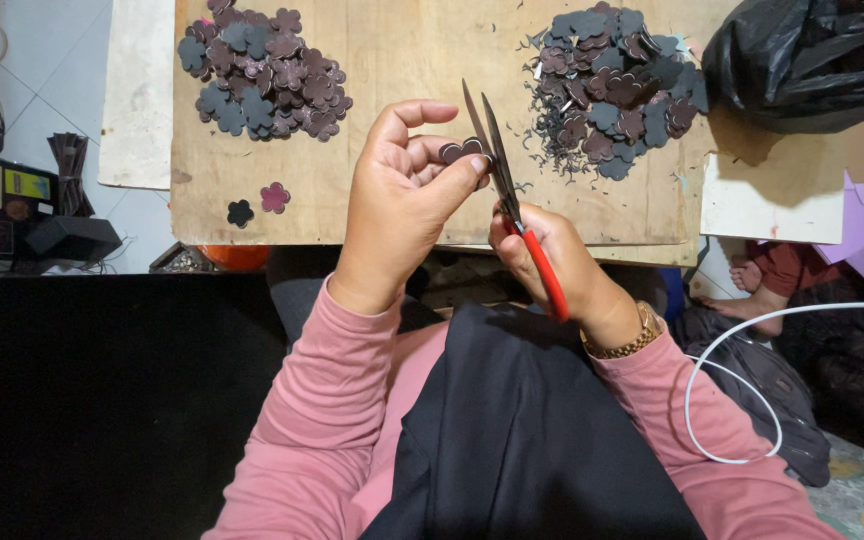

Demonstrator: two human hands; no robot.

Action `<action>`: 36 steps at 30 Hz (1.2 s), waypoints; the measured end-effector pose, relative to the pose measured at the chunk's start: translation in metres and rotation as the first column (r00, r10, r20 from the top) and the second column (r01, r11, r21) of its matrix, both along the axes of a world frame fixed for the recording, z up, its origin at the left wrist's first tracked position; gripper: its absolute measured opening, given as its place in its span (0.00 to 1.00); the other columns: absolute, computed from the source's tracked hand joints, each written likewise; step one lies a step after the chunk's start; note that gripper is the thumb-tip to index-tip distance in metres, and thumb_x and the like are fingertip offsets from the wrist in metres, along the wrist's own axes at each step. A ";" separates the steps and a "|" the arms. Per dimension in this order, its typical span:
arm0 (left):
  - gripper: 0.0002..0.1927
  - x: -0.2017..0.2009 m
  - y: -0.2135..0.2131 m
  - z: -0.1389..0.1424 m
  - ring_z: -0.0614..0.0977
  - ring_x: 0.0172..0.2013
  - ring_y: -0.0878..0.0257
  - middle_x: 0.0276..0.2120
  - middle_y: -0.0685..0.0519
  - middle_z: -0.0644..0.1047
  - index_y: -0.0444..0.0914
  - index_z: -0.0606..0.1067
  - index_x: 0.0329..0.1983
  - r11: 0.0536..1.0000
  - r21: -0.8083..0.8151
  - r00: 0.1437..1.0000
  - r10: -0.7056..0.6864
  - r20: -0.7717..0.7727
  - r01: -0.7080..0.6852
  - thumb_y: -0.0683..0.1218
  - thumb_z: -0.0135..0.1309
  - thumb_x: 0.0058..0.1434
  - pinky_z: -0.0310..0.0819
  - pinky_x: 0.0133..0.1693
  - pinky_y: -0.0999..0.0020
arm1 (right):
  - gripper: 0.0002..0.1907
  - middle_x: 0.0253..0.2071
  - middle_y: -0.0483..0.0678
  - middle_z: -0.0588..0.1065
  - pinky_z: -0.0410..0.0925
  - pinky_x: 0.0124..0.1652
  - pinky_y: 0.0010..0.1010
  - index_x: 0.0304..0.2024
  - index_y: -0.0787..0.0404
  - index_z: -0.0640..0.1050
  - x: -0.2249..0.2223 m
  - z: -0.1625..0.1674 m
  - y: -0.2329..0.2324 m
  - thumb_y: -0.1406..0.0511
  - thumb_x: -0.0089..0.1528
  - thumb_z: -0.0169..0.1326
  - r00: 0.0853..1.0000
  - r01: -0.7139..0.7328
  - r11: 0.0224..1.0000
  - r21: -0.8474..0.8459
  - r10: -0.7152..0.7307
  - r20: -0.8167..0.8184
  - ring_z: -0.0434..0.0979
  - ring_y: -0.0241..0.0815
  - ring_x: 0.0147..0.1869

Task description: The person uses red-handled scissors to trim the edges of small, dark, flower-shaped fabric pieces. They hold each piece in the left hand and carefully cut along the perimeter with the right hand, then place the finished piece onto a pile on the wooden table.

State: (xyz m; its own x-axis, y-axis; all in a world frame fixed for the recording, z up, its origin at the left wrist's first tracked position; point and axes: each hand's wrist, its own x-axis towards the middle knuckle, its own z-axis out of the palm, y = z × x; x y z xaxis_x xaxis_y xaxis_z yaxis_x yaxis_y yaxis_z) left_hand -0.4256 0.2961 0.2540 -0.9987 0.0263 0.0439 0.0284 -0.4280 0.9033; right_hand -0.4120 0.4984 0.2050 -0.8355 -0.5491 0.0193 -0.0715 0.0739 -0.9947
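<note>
While the left hand (pixel 397 200) pinches the flower cutout (pixel 461 151) at its fingertips, the right hand (pixel 542 255), closed on the scissors (pixel 500 170), points their open blades up just right of it.

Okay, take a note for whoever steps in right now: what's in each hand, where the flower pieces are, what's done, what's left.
Left hand: pinches a dark flower cutout at the fingertips.
Right hand: holds red-handled scissors, blades at the cutout's edge.
Left pile on the board: flowers, no scraps around, apparently trimmed. Two loose flowers lie below it.
Right pile: flowers mixed with slivers of offcut, seemingly still untrimmed.
Left to do: probably finish this cutout, then work through the right pile.
</note>
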 end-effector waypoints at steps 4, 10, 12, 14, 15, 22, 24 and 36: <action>0.24 0.000 -0.001 0.000 0.82 0.40 0.68 0.39 0.50 0.79 0.32 0.66 0.60 1.000 -0.019 1.000 0.014 -0.014 -0.014 0.33 0.59 0.64 0.78 0.44 0.75 | 0.28 0.30 0.36 0.64 0.58 0.31 0.19 0.39 0.60 0.70 -0.001 -0.002 0.001 0.41 0.68 0.48 1.000 0.005 1.000 0.015 -0.005 0.004 0.59 0.26 0.32; 0.24 -0.001 -0.003 0.000 0.82 0.41 0.67 0.40 0.49 0.79 0.32 0.65 0.60 1.000 0.011 1.000 0.013 -0.019 -0.013 0.32 0.59 0.64 0.79 0.46 0.74 | 0.27 0.29 0.35 0.64 0.58 0.31 0.19 0.37 0.59 0.70 -0.001 -0.004 0.002 0.42 0.68 0.48 1.000 0.007 1.000 0.030 -0.007 0.010 0.59 0.26 0.31; 0.24 -0.001 -0.004 0.000 0.82 0.41 0.67 0.41 0.48 0.79 0.32 0.65 0.60 1.000 0.029 1.000 0.007 -0.017 -0.007 0.32 0.59 0.64 0.79 0.47 0.74 | 0.27 0.28 0.35 0.64 0.58 0.30 0.19 0.37 0.59 0.70 0.000 -0.004 0.003 0.42 0.68 0.48 1.000 0.010 0.999 0.041 -0.010 0.016 0.59 0.26 0.31; 0.24 -0.002 -0.005 0.001 0.82 0.41 0.67 0.40 0.48 0.79 0.32 0.65 0.60 0.999 0.033 1.000 0.008 -0.018 -0.008 0.33 0.59 0.64 0.79 0.47 0.74 | 0.27 0.29 0.35 0.63 0.58 0.31 0.20 0.37 0.59 0.70 -0.001 -0.004 0.003 0.42 0.69 0.48 1.000 0.005 0.999 0.034 -0.005 -0.011 0.58 0.26 0.32; 0.24 -0.002 -0.006 0.001 0.82 0.41 0.66 0.40 0.48 0.79 0.32 0.65 0.60 0.999 0.034 1.000 0.009 -0.019 -0.008 0.33 0.59 0.64 0.79 0.47 0.74 | 0.27 0.29 0.35 0.63 0.58 0.32 0.20 0.38 0.59 0.70 -0.001 -0.005 0.003 0.43 0.69 0.48 1.000 0.003 1.000 0.030 -0.002 -0.024 0.58 0.26 0.33; 0.24 -0.002 -0.006 0.000 0.82 0.42 0.67 0.41 0.49 0.80 0.32 0.65 0.60 0.999 0.027 1.000 0.023 -0.021 -0.023 0.33 0.59 0.64 0.78 0.47 0.75 | 0.26 0.28 0.35 0.63 0.57 0.31 0.20 0.38 0.60 0.71 0.000 -0.006 0.003 0.44 0.69 0.47 1.000 0.016 0.997 0.070 -0.015 -0.012 0.58 0.26 0.32; 0.23 -0.003 -0.005 0.000 0.82 0.42 0.67 0.41 0.48 0.80 0.32 0.65 0.61 0.999 0.033 0.999 0.023 -0.036 -0.022 0.33 0.59 0.65 0.78 0.47 0.76 | 0.26 0.27 0.35 0.63 0.57 0.30 0.20 0.38 0.60 0.71 0.000 -0.006 0.003 0.44 0.68 0.47 1.000 0.018 0.997 0.078 -0.019 0.013 0.58 0.26 0.31; 0.23 -0.002 0.003 0.000 0.84 0.38 0.68 0.39 0.50 0.81 0.33 0.65 0.60 0.998 -0.010 0.998 0.066 -0.014 -0.066 0.35 0.60 0.65 0.73 0.35 0.80 | 0.36 0.33 0.40 0.66 0.62 0.36 0.21 0.41 0.61 0.69 -0.002 0.008 -0.001 0.35 0.67 0.43 0.993 -0.059 0.998 0.011 0.060 -0.101 0.63 0.30 0.35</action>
State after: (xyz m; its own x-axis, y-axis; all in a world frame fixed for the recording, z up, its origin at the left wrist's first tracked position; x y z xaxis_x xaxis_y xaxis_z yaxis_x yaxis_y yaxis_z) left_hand -0.4272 0.2991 0.2540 -0.9976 -0.0392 0.0575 0.0686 -0.4157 0.9069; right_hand -0.4136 0.4969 0.2134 -0.7952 -0.5985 0.0972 -0.1761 0.0746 -0.9816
